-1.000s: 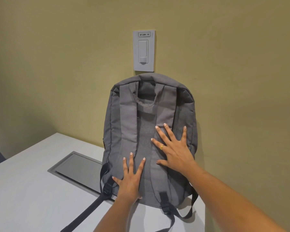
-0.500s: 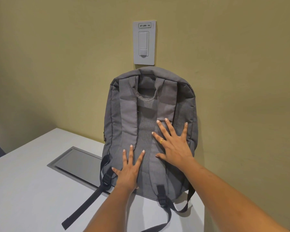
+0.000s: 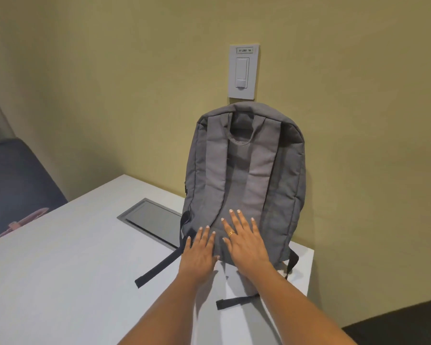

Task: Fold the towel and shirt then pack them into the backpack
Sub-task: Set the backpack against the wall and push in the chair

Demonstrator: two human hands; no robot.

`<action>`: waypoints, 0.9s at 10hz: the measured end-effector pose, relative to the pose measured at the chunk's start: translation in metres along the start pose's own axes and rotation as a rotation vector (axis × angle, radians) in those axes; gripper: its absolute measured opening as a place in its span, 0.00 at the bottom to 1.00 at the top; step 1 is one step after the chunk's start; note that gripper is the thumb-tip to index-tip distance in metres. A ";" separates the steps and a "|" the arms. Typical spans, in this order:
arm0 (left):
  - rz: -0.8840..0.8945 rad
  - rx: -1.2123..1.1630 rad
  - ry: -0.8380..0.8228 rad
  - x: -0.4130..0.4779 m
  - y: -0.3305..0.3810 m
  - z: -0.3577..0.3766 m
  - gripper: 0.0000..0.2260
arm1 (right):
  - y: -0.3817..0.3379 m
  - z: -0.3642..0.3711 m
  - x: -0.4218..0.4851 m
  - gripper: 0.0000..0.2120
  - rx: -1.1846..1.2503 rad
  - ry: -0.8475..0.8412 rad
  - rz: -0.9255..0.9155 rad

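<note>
A grey backpack (image 3: 244,175) stands upright on the white table (image 3: 60,282), leaning against the yellow wall with its strap side facing me. Its zip looks closed. My left hand (image 3: 200,252) lies flat with straight fingers on the lower left of the pack. My right hand (image 3: 244,241), wearing a ring, presses flat beside it on the lower middle. Two dark strap ends (image 3: 159,266) trail onto the table. No towel or shirt is in sight.
A grey recessed panel (image 3: 152,221) is set in the table left of the pack. A light switch (image 3: 243,72) hangs on the wall above it. A dark blue seat (image 3: 18,185) with a pink item (image 3: 28,220) sits at the left; the table's right edge (image 3: 309,275) is close.
Both hands have slid down the back of the pack to its base and drawn closer together. The camera has pulled back and tilted, showing more table and the seat at left.
</note>
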State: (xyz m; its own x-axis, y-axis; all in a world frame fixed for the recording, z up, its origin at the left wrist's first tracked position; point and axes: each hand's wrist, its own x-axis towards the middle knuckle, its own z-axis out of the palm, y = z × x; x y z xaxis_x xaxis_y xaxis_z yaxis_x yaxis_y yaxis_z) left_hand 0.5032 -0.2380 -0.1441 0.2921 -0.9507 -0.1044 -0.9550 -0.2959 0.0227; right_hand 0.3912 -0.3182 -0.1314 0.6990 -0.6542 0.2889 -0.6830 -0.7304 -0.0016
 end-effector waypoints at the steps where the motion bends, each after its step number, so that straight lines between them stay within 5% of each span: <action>1: -0.039 -0.018 0.008 -0.032 -0.007 0.000 0.26 | -0.029 -0.009 -0.022 0.33 0.033 -0.054 0.015; 2: -0.087 -0.039 0.018 -0.064 -0.015 -0.004 0.25 | -0.052 -0.021 -0.043 0.35 0.090 -0.252 -0.023; 3: -0.135 -0.062 0.025 -0.109 -0.025 -0.005 0.25 | -0.085 -0.033 -0.071 0.26 0.099 -0.312 -0.038; 9: -0.401 -0.148 -0.045 -0.357 -0.061 0.026 0.25 | -0.241 -0.070 -0.239 0.25 0.231 -0.512 -0.143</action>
State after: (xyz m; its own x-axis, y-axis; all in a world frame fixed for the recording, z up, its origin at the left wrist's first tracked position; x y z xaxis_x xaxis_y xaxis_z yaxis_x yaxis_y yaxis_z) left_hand 0.4556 0.1221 -0.1337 0.6333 -0.7533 -0.1777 -0.7471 -0.6549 0.1139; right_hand 0.3736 0.0281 -0.1335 0.8335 -0.5157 -0.1984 -0.5506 -0.8047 -0.2218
